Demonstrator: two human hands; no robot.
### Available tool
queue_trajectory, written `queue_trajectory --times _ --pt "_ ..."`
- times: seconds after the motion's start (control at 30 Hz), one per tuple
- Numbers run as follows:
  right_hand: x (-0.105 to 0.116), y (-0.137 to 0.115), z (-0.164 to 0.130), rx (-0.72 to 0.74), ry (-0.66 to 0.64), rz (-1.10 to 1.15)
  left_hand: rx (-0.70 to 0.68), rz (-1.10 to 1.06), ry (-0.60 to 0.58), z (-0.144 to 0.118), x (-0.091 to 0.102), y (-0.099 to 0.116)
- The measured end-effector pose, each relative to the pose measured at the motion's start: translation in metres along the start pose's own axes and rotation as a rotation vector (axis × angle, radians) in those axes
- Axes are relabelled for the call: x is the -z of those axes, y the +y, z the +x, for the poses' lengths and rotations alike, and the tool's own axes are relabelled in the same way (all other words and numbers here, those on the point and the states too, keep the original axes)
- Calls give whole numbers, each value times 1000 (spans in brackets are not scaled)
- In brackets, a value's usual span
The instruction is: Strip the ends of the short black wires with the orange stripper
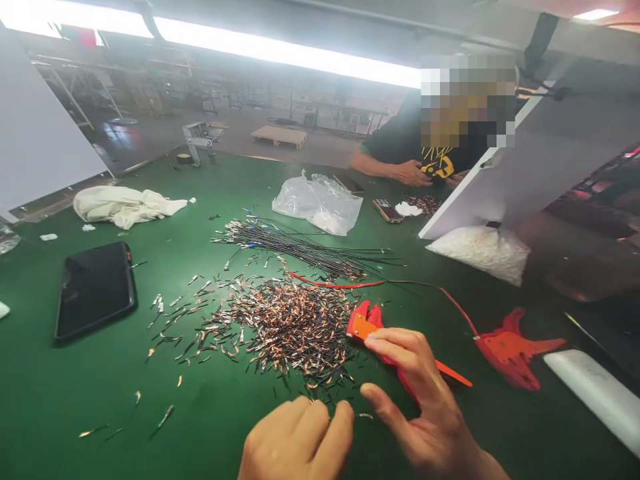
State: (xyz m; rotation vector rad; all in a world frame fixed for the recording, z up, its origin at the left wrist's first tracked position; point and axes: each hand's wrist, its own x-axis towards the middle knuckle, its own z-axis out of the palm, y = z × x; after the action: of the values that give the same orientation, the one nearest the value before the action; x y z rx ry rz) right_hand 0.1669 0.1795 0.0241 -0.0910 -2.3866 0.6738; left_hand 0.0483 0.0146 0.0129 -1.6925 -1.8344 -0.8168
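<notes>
My left hand [299, 439] is at the bottom centre with its fingers curled in; whatever may be inside them is hidden. Just right of it, my right hand [425, 407] is open, thumb spread away from the fingers. Its fingertips are over a red and orange wire stripper [364, 325], seemingly touching it; the hand covers part of its handles. Beyond both hands spreads a pile of short cut wire ends [300, 327], black with bare copper. A bundle of long thin black wires [295, 247] lies behind the pile.
Another red wire stripper [515, 350] lies to the right, a red cord [345, 285] running from it. A black phone [97, 290] is on the left. Farther back are a white cloth [125, 205], a plastic bag [320, 203] and a divider panel [500, 167]. A person [400, 133] sits across.
</notes>
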Motion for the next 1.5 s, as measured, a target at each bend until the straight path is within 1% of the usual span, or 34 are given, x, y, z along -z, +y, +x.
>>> queue_trajectory --times 0.07,0.13,0.17,0.23,0.3,0.4,0.53,0.63,0.7,0.77,0.83,0.9,1.03,1.13,1.2,1.27,1.33,1.43,1.5 --pt "-3 -2 -3 -46 -95 120 25 14 -36 0 2 -3" --pt "-4 -3 -7 -39 -193 229 42 -11 -84 -3 1 -1" --pt "-5 -4 -8 -29 -221 261 55 -30 -91 -4 0 1" --pt "-8 -5 -10 -9 -231 264 88 -54 -66 -5 -2 6" --pt "-9 -6 -10 10 -211 223 145 -69 -37 -3 -4 10" --pt "-8 -4 -10 52 -171 165 205 -91 -85 7 -1 13" --pt "-1 1 -8 69 -59 90 130 -42 -138 31 5 12" --pt "8 11 -5 82 24 -38 67 52 -147 54 4 7" --pt "15 21 -5 34 62 -172 52 100 -116 65 -3 -1" --pt "21 33 -7 -106 39 -331 52 139 -66 69 -12 -10" --pt "25 43 -10 -269 -67 -475 50 164 -13 66 -21 -18" --pt "27 49 -15 -368 -182 -548 47 170 39 57 -27 -25" --pt "26 48 -22 -414 -324 -552 43 159 93 41 -30 -34" --pt "32 43 -22 -494 -455 -487 51 141 101 39 -33 -38" --pt "39 41 -22 -556 -503 -426 57 114 91 40 -36 -39" --pt "46 40 -22 -590 -519 -377 70 85 91 39 -39 -37" --pt "49 40 -24 -585 -508 -342 92 58 114 38 -40 -34" --pt "48 42 -24 -557 -435 -303 145 25 168 36 -37 -31" --pt "45 45 -21 -573 -371 -275 191 8 197 38 -35 -32"
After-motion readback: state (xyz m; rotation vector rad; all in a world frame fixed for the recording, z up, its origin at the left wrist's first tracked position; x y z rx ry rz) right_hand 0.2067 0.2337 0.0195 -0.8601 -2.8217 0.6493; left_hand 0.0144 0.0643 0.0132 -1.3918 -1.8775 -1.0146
